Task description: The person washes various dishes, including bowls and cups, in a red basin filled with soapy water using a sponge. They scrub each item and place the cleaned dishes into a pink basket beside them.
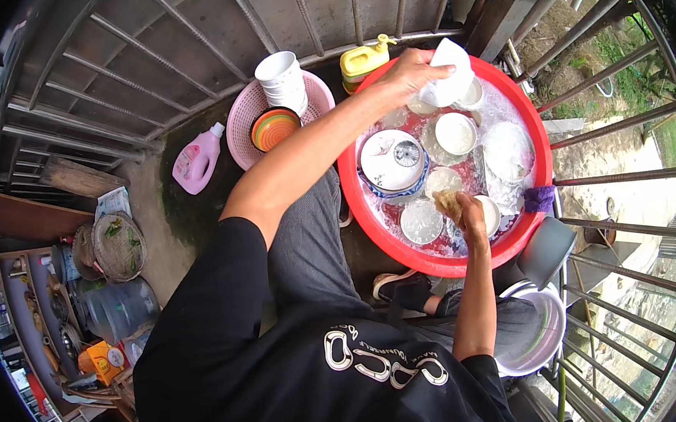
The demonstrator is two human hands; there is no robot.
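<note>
My left hand [415,74] grips a white bowl [449,77], tilted on its side over the far rim of a large red plastic basin [431,264]. In my right hand [472,216] is a yellowish scrubber [448,205], perhaps loofah, held low over the near part of the basin. Soapy water with suds fills the basin. Among the suds lie a patterned plate [389,161] on a blue-rimmed dish, a small white bowl [456,134], and several other bowls. A white bowl [489,214] sits just beside my right hand.
A pink colander [241,120] at left holds stacked white bowls [280,81] and an orange striped bowl [275,130]. Nearby stand a yellow pump bottle [364,62] and a pink detergent bottle [198,159]. A purple cloth [539,199] hangs on the basin rim. Metal railings [626,228] enclose the right.
</note>
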